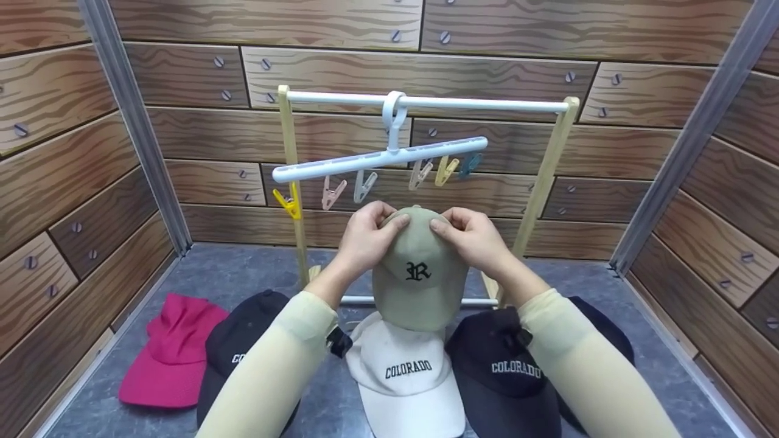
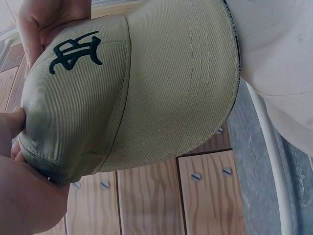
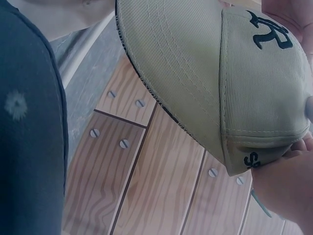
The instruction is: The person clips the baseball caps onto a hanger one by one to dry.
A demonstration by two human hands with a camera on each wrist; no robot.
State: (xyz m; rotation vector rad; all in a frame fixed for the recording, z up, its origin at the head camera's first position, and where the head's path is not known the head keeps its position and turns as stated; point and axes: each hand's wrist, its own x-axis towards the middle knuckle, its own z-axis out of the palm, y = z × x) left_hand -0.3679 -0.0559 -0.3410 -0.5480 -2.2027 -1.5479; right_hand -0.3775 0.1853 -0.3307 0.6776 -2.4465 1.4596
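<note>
Green cap [image 1: 420,274] pinched by left hand [image 1: 368,234], right hand [image 1: 478,236]; likely being readied for hanging; clips [image 1: 295,208] should be squeezed next.

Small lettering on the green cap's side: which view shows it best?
The right wrist view: it faces that side of the green cap, though the right hand seems to hide part of the small lettering. Head and left wrist show none of it.

Hanger [image 1: 380,160] on rack [image 1: 549,164] behind caps [image 1: 420,298]
</note>
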